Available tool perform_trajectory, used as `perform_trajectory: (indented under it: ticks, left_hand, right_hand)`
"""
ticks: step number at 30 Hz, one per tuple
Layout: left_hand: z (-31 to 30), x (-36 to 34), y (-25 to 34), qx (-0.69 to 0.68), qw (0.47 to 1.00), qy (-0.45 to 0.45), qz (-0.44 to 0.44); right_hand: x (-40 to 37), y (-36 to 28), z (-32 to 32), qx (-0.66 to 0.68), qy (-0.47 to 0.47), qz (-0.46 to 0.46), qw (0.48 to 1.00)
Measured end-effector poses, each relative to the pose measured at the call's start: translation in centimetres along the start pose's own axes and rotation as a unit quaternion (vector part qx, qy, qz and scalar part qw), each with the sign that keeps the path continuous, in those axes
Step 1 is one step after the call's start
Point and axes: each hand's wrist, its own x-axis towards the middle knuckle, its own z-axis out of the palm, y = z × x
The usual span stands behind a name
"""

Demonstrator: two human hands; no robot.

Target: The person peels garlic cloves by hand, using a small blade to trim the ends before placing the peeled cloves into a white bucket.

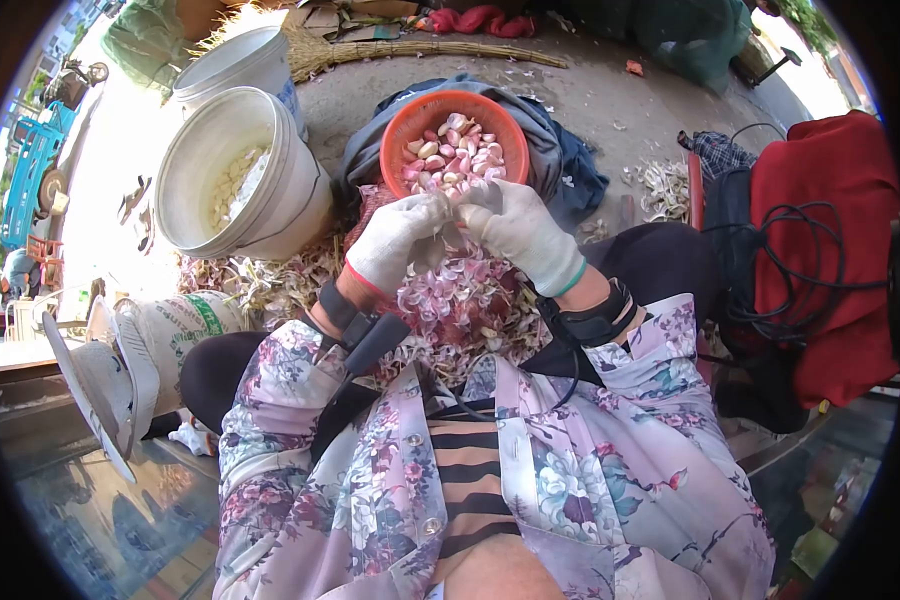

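Observation:
My left hand (400,240) and my right hand (525,232), both in white knit gloves, meet fingertip to fingertip at the near rim of an orange-red bowl (395,135). Their fingers are closed in a pinch, and whatever lies between them is too small and covered to make out. Pink and white garlic cloves (455,150) fill the bowl. Below my hands, a heap of pinkish garlic skins (455,305) spreads between my legs.
Left of the bowl, a white bucket (295,200) holds pale peeled cloves (235,185); another bucket (235,65) stands behind it. A straw broom (410,48) lies beyond. Red cloth (830,250) with a black cable (800,240) is at the right. A white sack (185,325) sits left.

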Motion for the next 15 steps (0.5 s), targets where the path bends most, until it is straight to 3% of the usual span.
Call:
perform_trajectory:
  ticks: [15]
  left_hand:
    - [0.3,0.0,2.2,0.125,0.988,-0.014,-0.086]
  right_hand:
    - [-0.4,-1.0,-0.3,-0.039,-0.007,0.037,0.999]
